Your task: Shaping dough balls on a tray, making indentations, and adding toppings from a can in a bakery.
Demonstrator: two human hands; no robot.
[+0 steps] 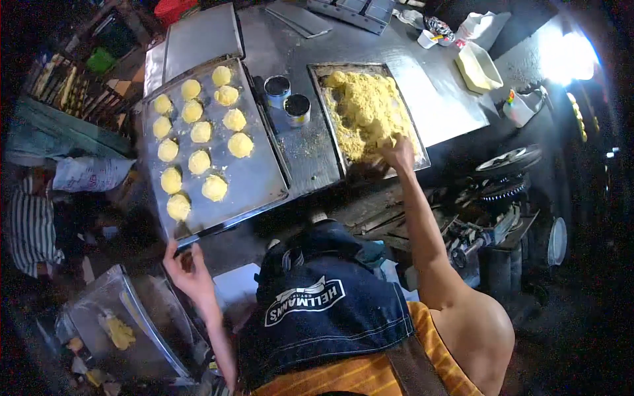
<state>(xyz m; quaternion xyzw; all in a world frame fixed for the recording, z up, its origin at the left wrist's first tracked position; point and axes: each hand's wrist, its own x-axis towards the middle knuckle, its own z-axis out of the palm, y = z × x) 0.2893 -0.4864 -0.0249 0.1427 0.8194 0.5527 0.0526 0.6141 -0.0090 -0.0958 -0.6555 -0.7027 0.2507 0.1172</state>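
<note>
Left hand [189,269]: at the tray's near corner, fingers loosely curled; whether clamped on it, cannot tell.
Tray [257,175]: flat metal, bearing yellow rounds [200,132] in rows.
Right hand [398,157]: in the crumbly yellow mix [366,99], near end of its pan [424,158]; finger closure hidden.
Two tins [297,110]: between tray and pan.
Pale tub [478,68]: beyond the pan, to its right.
</note>
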